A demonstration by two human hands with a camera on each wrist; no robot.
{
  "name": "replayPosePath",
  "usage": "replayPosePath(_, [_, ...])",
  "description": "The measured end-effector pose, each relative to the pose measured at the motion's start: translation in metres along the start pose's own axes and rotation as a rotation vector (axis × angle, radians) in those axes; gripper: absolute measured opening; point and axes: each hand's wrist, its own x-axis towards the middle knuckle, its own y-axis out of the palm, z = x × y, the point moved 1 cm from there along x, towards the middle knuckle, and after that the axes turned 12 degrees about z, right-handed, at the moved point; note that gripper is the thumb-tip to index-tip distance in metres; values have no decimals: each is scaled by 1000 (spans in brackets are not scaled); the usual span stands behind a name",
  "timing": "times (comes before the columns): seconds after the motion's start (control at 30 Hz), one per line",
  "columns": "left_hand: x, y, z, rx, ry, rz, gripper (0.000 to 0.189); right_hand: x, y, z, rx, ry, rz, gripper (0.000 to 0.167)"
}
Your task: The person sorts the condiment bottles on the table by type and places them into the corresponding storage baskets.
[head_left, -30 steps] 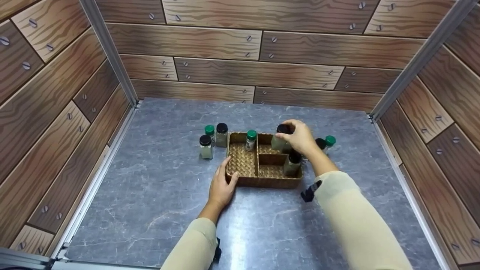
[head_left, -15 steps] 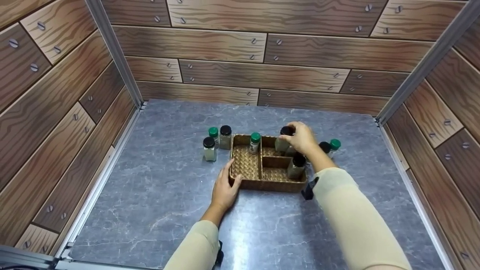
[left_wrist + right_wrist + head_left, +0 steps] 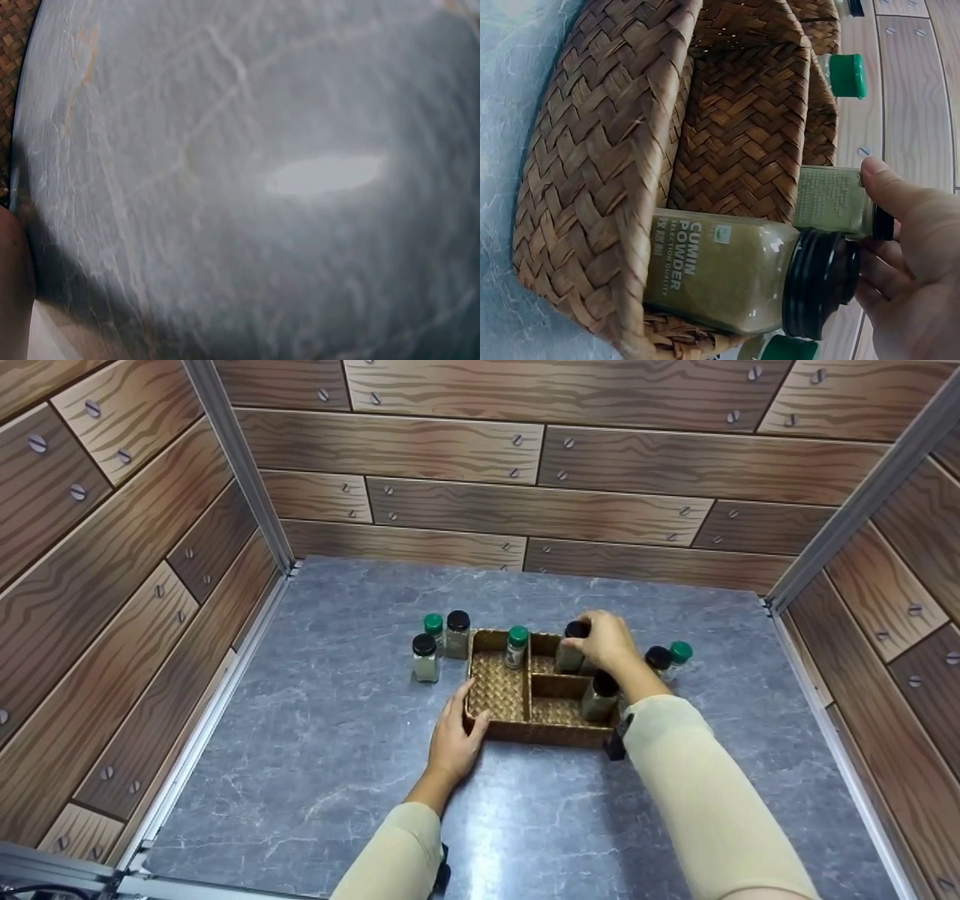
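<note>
A woven divided basket (image 3: 551,732) stands on the table. My left hand (image 3: 454,742) rests against its front left corner, thumb on the front rim. My right hand (image 3: 609,643) pinches a black-capped spice jar (image 3: 568,657) by its cap, in the back right compartment. The right wrist view shows the thumb of my right hand (image 3: 911,255) on one side of this jar (image 3: 831,199) and fingers on the other. A black-capped cumin powder jar (image 3: 598,705) stands in the front right compartment. In the left compartment stands a green-capped jar (image 3: 515,649).
Left of the basket stand a pale jar with a black cap (image 3: 426,660), a darker black-capped jar (image 3: 457,636) and a green-capped jar (image 3: 433,625). On its right side are another black-capped jar (image 3: 658,658) and a green-capped jar (image 3: 680,652). Wood-patterned walls enclose the table (image 3: 315,735).
The jar in my right hand has sunk slightly lower in the back right compartment. My left hand stays at the basket's corner. The head view has shifted a little.
</note>
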Motion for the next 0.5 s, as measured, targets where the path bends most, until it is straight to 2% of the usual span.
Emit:
replayPosePath(0.3, [-1, 0, 2, 6, -2, -5, 64, 5, 11, -4, -29, 8, 23, 66])
replayPosePath(0.5, [1, 0, 4, 4, 17, -17, 64, 7, 14, -5, -15, 3, 24, 63])
